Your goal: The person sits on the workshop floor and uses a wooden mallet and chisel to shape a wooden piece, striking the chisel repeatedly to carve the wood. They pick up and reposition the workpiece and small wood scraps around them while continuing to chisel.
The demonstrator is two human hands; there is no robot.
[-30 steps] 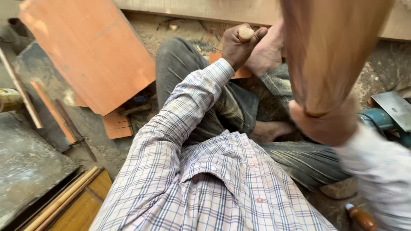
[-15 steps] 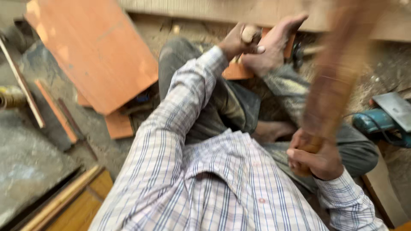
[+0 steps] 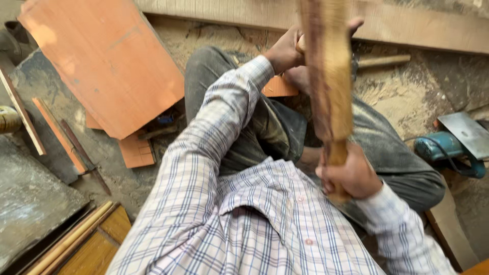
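Your right hand (image 3: 351, 175) is closed in a fist around the lower end of a long wooden club (image 3: 326, 76), close in front of your chest. The club runs away from you, its long axis almost straight up the picture, and its blurred far end crosses over your left hand (image 3: 286, 50). That far end is the part nearest the left hand; the gripped end is well apart from it.

Your left hand is stretched forward past your bent knee, fingers curled shut around a small pale wooden handle (image 3: 300, 45) of which only the butt shows. Whether it is a chisel or some other tool, you cannot tell from here, as the club hides the rest. Just beside and below that hand lies a small orange wood piece (image 3: 277, 87), resting by your leg on the floor (image 3: 397, 97), which is strewn with sawdust.

So the relation to watch is this: the handle in the left hand lies straight ahead of the right hand, along the line of the club, with the club's far end over it.

Around you: a large orange board (image 3: 102, 61) lies to the left, with smaller offcuts (image 3: 136, 152) near its lower edge. A blue power tool (image 3: 448, 147) sits at your right, and a long pale plank (image 3: 417, 25) runs across the top. A loose wooden handle (image 3: 382, 61) lies on the floor just past the club.
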